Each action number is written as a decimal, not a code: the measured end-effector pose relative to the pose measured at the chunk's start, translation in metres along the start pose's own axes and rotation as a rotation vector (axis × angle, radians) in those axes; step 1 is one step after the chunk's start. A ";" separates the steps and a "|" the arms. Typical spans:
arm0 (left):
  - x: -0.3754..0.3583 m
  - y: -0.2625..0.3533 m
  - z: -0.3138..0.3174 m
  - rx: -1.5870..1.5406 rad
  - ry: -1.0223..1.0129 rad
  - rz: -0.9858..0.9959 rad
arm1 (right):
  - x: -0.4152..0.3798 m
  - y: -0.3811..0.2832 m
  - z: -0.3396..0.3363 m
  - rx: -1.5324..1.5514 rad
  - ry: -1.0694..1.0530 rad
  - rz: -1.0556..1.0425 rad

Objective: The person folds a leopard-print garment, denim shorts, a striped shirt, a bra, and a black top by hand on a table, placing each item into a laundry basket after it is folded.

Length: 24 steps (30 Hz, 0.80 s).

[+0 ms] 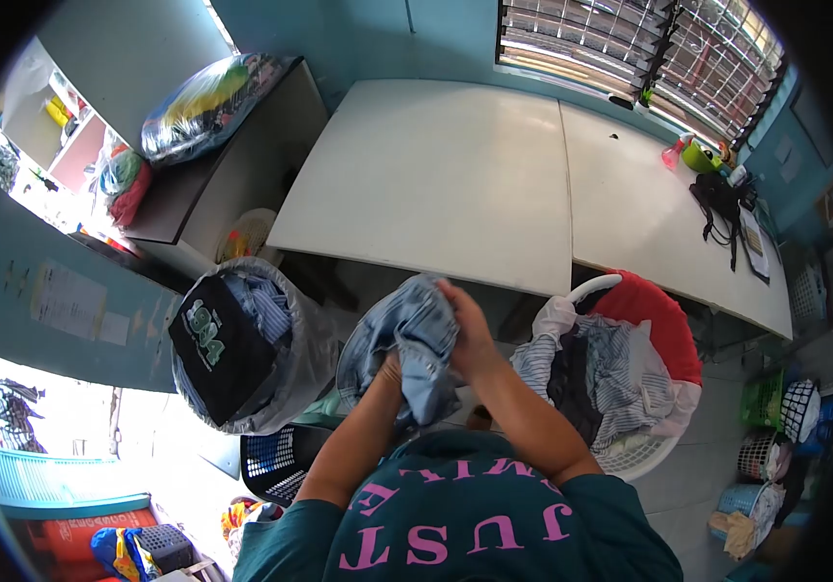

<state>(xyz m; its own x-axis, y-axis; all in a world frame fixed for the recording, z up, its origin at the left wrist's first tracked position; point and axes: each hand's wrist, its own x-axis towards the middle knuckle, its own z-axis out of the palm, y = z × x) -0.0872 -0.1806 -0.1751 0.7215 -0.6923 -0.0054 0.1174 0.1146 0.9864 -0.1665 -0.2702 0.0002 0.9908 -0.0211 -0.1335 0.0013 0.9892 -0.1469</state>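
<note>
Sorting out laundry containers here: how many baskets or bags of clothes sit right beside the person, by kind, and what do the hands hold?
White plastic laundry basket with clothes: 1
Clear plastic bag of clothes: 1
Pale blue denim garment, gripped by left hand and right hand: 1
Total: 3

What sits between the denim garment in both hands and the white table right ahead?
Nothing visible does. Both the left hand and the right hand grip the denim garment just short of the white table, whose near stretch shows bare.

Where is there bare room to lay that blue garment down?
The white table is bare from its left edge to the seam; its far right end by the window holds a black bag and bottles. Below, both baskets are heaped full.
</note>
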 end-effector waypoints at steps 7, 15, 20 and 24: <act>-0.012 0.131 -0.006 -0.418 0.151 -0.618 | -0.024 -0.059 -0.087 -0.135 0.386 -0.430; -0.036 0.172 0.022 0.633 -0.323 -0.051 | -0.097 0.011 -0.183 -1.454 0.609 0.156; -0.086 0.233 0.061 0.737 -0.677 0.137 | -0.065 -0.009 -0.149 -1.956 0.724 -0.633; -0.117 0.255 0.065 0.599 -0.954 0.267 | -0.070 0.003 -0.208 -1.646 0.865 0.014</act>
<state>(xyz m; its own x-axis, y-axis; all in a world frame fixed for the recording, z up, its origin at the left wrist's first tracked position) -0.1860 -0.1173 0.0873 -0.1636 -0.9825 0.0894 -0.4876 0.1593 0.8584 -0.2640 -0.2963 -0.1945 0.6529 -0.5974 -0.4657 -0.6458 -0.1177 -0.7544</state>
